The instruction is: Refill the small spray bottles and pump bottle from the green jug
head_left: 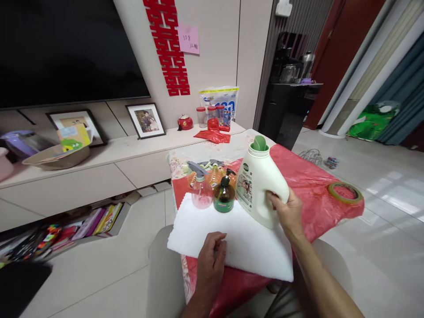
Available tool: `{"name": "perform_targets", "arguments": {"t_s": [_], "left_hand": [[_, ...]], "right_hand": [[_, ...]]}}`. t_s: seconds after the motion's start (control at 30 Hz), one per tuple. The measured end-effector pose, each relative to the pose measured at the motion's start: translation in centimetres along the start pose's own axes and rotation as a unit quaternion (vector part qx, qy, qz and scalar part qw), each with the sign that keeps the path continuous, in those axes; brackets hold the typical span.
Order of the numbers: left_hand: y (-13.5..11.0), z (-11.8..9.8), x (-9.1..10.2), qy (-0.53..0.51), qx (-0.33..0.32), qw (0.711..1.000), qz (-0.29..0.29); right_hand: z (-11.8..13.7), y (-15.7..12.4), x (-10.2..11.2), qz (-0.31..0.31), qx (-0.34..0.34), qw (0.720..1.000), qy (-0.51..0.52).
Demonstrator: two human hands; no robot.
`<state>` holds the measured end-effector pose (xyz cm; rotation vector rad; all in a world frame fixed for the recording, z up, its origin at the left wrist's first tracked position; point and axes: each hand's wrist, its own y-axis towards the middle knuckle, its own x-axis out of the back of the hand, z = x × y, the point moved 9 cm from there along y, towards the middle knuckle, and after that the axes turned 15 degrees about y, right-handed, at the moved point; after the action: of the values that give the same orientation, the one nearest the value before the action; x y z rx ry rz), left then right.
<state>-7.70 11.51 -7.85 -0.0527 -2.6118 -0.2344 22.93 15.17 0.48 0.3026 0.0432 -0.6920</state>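
Observation:
My right hand (287, 211) is wrapped round the handle of a white detergent jug (257, 183) with a green cap, which leans to the left on a white towel (232, 240). My left hand (212, 256) rests on the towel's near edge with its fingers curled down; nothing shows in it. Just left of the jug stand a brown bottle with a green label (224, 195) and a clear pink spray bottle (200, 187). The towel lies on a small table covered with red plastic (314, 194).
A roll of green tape (344, 192) lies at the table's right edge. More small bottles stand behind the spray bottle. A low TV cabinet (99, 163) with photo frames, jars and a red pot runs along the wall to the left. Books are stacked beneath it.

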Motion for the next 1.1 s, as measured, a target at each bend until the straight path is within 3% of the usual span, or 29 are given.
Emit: {"name": "perform_targets", "arguments": {"t_s": [0.37,0.43,0.5,0.6,0.67,0.77,0.83,0.93,1.1], "left_hand": [[-0.3,0.6,-0.3,-0.048,0.032,0.998,0.004],[0.0,1.2,0.5,-0.081,0.076,0.994,0.007],[1.4,1.6,2.6,-0.097,0.114,0.989,-0.014],[6.4,0.9,8.9,-0.027,0.09,0.989,-0.114],[11.1,0.5,12.9,0.094,0.073,0.98,-0.161],[19.1,1.8,16.2,0.166,0.087,0.966,-0.18],[24.1,3.1,16.4,0.207,0.091,0.961,-0.156],[29.5,4.1,14.6,0.263,0.059,0.959,-0.093],[33.2,4.5,10.9,0.315,-0.012,0.949,0.012]], "right_hand": [[-0.2,1.8,1.0,0.039,-0.011,0.999,0.002],[-0.3,1.8,1.1,0.041,-0.014,0.999,-0.009],[-0.6,1.8,1.4,0.038,-0.017,0.999,-0.022],[-0.9,1.8,2.0,0.023,-0.02,0.999,-0.044],[-1.1,1.8,2.4,0.013,-0.023,0.998,-0.065],[-1.1,1.7,2.7,0.003,-0.029,0.995,-0.096],[-1.1,1.6,2.8,-0.005,-0.033,0.993,-0.109],[-1.2,1.5,3.0,-0.019,-0.038,0.992,-0.117],[-2.4,1.9,3.6,-0.009,-0.035,0.994,-0.105]]}}
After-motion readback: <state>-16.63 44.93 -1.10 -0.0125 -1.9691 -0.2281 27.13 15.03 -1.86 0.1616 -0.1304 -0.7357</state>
